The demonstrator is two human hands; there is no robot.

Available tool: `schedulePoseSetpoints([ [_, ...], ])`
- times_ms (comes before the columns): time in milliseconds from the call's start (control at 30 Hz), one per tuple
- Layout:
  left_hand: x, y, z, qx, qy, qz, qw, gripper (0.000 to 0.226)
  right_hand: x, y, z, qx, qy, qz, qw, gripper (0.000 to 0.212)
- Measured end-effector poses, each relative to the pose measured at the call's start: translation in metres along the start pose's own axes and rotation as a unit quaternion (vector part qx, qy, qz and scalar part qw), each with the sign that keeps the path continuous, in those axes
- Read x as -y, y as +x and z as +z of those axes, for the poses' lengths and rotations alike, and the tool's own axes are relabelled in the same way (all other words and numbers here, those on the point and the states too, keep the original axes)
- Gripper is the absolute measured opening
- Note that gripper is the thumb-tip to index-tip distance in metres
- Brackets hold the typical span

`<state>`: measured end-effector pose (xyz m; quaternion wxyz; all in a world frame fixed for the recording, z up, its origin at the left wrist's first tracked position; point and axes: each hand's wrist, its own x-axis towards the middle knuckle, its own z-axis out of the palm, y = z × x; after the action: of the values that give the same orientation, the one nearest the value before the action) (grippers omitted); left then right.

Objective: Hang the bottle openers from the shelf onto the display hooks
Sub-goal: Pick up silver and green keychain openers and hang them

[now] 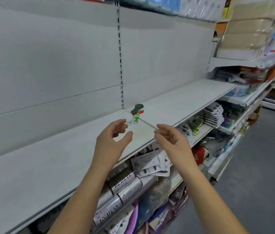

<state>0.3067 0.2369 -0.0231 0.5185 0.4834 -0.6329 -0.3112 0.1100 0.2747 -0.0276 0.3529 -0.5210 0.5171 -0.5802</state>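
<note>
— Where are the bottle openers (pixel 138 110)?
— In a small heap on the grey shelf (pixel 49 157), at its far side, close to the back panel (pixel 49 48). One is dark green, one bright green, and some red shows under them. Their key rings (pixel 130 122) lie toward the near edge.
— And the hands?
— Both are relaxed with loosely curved fingers and hold nothing. The left hand (pixel 112 137) hovers just near of the rings; whether its fingertips touch them I cannot tell. The right hand (pixel 170 137) is to its right, over the shelf's near edge.
</note>
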Motion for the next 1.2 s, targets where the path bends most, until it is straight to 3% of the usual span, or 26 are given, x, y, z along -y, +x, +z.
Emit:
schedulePoseSetpoints([
  [400,0.045,0.113,0.023,0.010,0.118,-0.124,0.985,0.064,-0.045,0.163,0.021,0.125,-0.098,-0.021,0.987,0.035],
  [667,0.056,0.138,0.053,0.018,0.278,-0.195,0.940,0.072,-0.068,0.228,0.022,0.282,-0.265,-0.070,0.920,0.044],
  [867,0.063,0.150,0.071,0.007,0.434,-0.168,0.885,0.044,-0.076,0.262,0.026,0.344,-0.383,-0.171,0.840,0.025],
  [1033,0.065,0.153,0.073,-0.021,0.411,-0.166,0.896,0.015,-0.081,0.270,0.033,0.347,-0.424,-0.244,0.800,0.024],
  [1200,0.069,0.156,0.072,-0.041,0.372,-0.188,0.908,0.017,-0.082,0.275,0.038,0.349,-0.433,-0.246,0.794,0.028],
])
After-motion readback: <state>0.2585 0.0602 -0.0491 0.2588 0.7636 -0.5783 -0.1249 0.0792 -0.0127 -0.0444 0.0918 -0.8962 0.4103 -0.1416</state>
